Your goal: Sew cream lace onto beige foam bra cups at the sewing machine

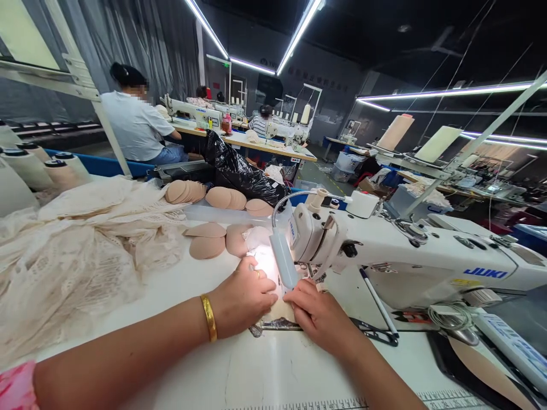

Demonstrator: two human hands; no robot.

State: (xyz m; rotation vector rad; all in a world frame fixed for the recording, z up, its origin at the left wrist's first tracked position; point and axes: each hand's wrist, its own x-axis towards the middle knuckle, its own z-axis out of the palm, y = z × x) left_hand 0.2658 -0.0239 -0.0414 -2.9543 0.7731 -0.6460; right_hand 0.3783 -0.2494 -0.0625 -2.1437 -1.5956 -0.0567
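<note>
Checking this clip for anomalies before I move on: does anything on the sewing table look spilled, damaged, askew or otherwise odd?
Nothing stands out. The left hand and right hand press a pale fabric piece flat under the sewing machine. The lace fabric lies in a loose heap and the foam cups are scattered, but none looks damaged.

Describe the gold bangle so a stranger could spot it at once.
Start at the white JUKI sewing machine. Both hands press a pale fabric piece under its lamp; follow the left hand back to the wrist. The gold bangle circles it, far broader than the thin ring.
</note>
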